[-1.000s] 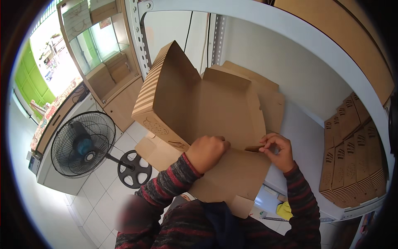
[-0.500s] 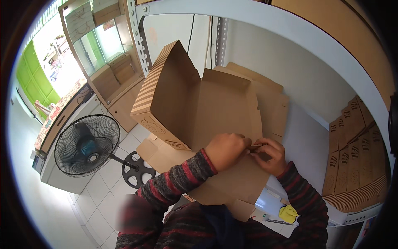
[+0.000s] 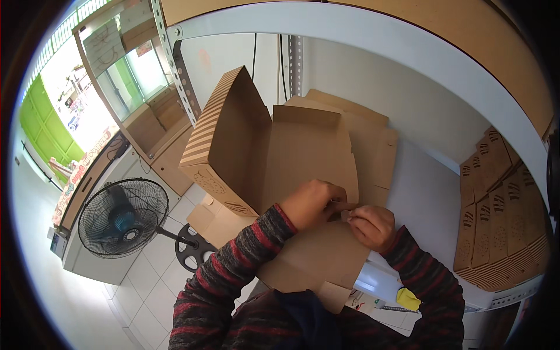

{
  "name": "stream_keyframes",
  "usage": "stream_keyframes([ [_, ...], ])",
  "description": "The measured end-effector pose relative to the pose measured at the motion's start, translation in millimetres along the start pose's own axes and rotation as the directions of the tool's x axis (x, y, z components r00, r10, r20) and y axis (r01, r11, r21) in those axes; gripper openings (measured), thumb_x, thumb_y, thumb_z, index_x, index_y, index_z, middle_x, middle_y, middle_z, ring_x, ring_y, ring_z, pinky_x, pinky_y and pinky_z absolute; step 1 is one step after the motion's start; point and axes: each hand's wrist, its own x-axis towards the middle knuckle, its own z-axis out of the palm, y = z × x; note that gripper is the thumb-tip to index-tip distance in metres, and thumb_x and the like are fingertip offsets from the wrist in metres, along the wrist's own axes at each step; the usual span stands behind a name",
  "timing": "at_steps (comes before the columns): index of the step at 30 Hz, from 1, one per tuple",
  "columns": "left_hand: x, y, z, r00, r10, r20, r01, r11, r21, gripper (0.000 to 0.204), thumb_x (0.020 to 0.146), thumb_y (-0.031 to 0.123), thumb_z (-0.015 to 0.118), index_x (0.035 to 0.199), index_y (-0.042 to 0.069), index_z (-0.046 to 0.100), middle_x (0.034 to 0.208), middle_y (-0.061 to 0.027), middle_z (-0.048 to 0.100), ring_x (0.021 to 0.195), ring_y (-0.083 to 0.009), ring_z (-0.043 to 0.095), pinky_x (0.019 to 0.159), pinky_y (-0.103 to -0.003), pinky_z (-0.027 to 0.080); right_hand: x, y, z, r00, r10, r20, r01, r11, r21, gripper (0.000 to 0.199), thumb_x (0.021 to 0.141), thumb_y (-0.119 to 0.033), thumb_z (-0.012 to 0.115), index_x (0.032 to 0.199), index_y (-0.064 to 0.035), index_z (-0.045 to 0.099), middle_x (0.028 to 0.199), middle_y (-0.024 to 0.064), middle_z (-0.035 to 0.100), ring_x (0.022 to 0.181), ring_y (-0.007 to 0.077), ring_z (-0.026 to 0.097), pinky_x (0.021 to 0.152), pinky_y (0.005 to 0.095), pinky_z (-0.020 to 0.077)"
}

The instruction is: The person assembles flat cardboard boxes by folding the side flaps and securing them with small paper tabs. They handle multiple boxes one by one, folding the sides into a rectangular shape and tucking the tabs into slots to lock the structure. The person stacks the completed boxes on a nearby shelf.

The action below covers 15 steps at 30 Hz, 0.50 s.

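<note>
Light but stiff cardboard box (image 3: 303,169), half folded on the white table (image 3: 431,198), easily creased, best held at flap edges, with left hand (image 3: 312,204) and right hand (image 3: 370,226) both closed, pinching one small flap.

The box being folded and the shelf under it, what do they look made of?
The box: brown cardboard, matte, with sharp fold creases and printed stripes on its outer wall. Both hands, left hand and right hand, pinch a flap of it. The shelf: smooth white surface, probably painted metal or laminate; unclear which.
</note>
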Motion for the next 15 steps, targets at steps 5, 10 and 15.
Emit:
stream_keyframes([
  [5, -1.8, 1.4, 0.9, 1.0, -0.012, 0.008, 0.012, 1.0, 0.025, 0.009, 0.08, 0.0, 0.067, 0.09, 0.002, 0.068, 0.08, -0.0133, 0.069, 0.071, -0.0282, 0.069, 0.064, -0.035, 0.054, 1.3, -4.1, -3.5, 0.999, -0.051, 0.02, 0.053, 0.995, -0.09, 0.013, 0.068, 0.001, 0.072, 0.079, -0.0019, 0.064, 0.085, 0.0078, 0.063, 0.072, 0.0216, 0.064, 0.057, 0.0324, 0.0532],
  [10, -3.8, 3.3, 0.7, 1.0, 0.01, -0.014, -0.009, 1.0, 0.028, 0.01, 0.079, 0.001, 0.066, 0.089, 0.003, 0.067, 0.081, -0.0136, 0.069, 0.075, -0.0313, 0.068, 0.067, -0.037, 0.054, 5.9, -5.9, -5.2, 0.997, -0.081, -0.009, 0.079, 0.987, -0.137, 0.012, 0.069, 0.0, 0.072, 0.078, -0.0022, 0.064, 0.085, 0.0067, 0.064, 0.072, 0.0211, 0.065, 0.058, 0.0319, 0.0529],
  [15, -5.9, 3.4, 1.3, 1.0, 0.023, -0.011, -0.023, 0.999, 0.033, 0.01, 0.08, 0.001, 0.066, 0.09, 0.002, 0.067, 0.081, -0.0129, 0.069, 0.074, -0.0302, 0.068, 0.066, -0.036, 0.054, 3.6, -5.0, -2.6, 0.996, -0.092, -0.016, 0.091, 0.992, -0.085, 0.012, 0.069, -0.001, 0.072, 0.077, -0.001, 0.063, 0.087, 0.0078, 0.064, 0.074, 0.0221, 0.066, 0.06, 0.0332, 0.0544],
])
